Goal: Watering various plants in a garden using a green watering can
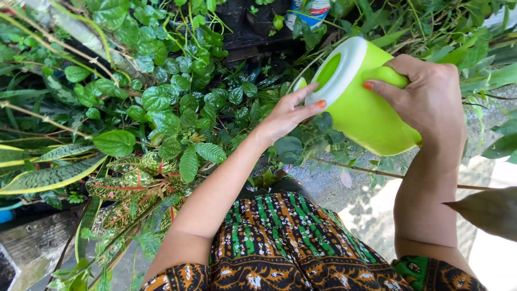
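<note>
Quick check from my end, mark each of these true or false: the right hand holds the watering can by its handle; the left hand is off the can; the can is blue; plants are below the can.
1. The right hand grips the handle of the watering can. True.
2. The left hand is clear of the can. False: its fingertips rest on the white rim.
3. The can is blue. False: it is lime green.
4. Leafy plants grow below and beside the can. True.

Grey paved ground (323,186) carries leafy potted plants (161,108).
</note>
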